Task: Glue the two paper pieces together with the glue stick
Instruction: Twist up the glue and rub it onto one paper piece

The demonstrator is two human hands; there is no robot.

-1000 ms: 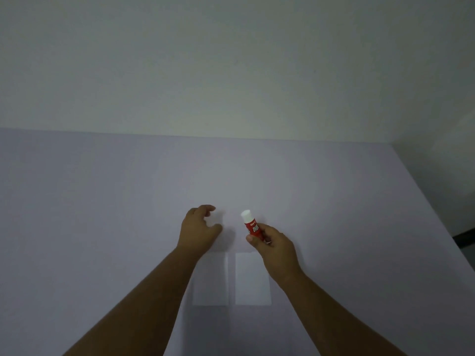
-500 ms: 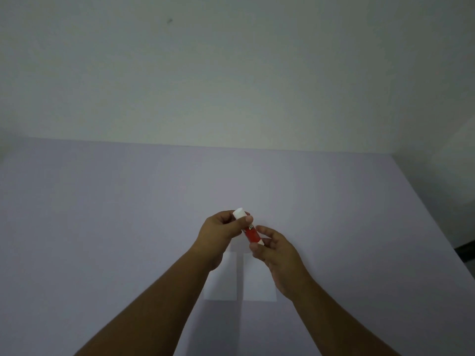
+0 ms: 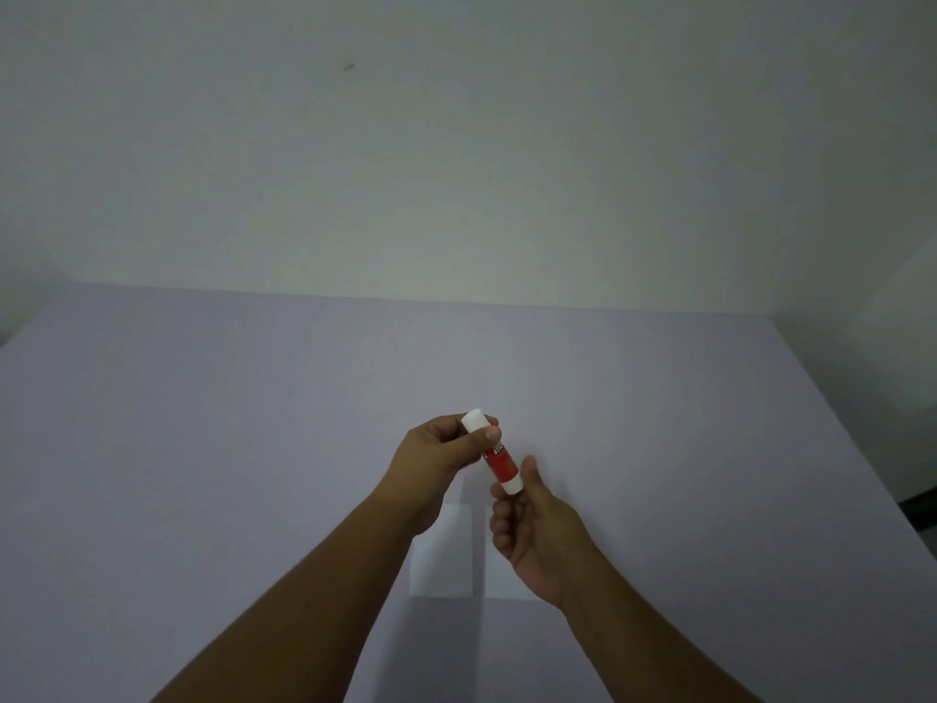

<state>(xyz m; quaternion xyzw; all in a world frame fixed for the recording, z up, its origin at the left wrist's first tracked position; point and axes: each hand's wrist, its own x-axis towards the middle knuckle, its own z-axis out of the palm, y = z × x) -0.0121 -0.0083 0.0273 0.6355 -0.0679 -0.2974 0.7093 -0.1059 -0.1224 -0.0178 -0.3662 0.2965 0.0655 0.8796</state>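
A red glue stick with a white cap is held tilted in the air above the table. My left hand is closed around the capped upper end. My right hand grips the white lower end between thumb and fingers. Two small white paper pieces lie side by side on the table under my hands: the left paper piece is mostly visible, the right paper piece is largely hidden behind my right hand.
The pale lilac table stretches wide to the left, right and back. A plain white wall stands behind its far edge. The table's right edge runs diagonally, with dark floor beyond it.
My left hand came over from the table and closed on the capped end of the glue stick. The stick has tipped more to the left, and my right hand has slid down to its lower end.
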